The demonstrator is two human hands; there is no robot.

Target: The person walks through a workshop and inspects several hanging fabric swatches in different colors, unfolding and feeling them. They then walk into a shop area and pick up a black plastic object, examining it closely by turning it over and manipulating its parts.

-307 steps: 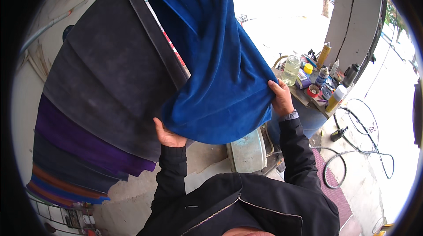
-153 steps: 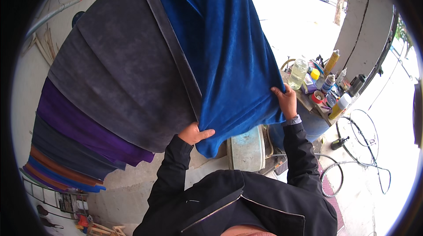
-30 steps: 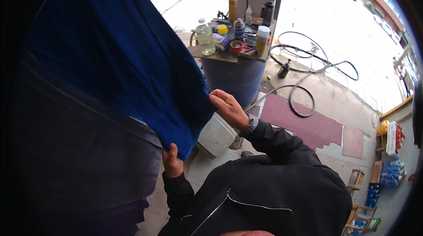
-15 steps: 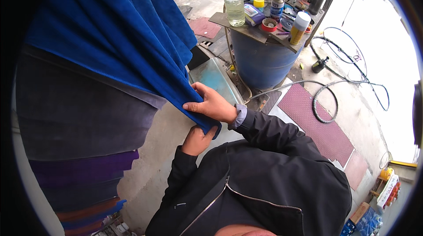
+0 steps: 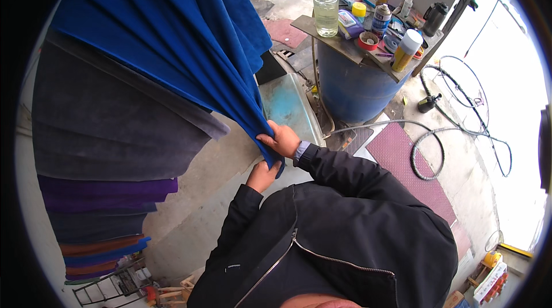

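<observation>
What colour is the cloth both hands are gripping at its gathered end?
The cloth is deep blue, plain with no pattern, seen best in the head view.

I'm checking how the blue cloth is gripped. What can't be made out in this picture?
Head view only:
- Left hand: its fingers are hidden behind the blue cloth.
- Cloth's top: cut off by the picture's upper rim.
- Right hand: its palm side is turned away against the cloth.
- Grey cloth: partly covered by the blue one.
</observation>
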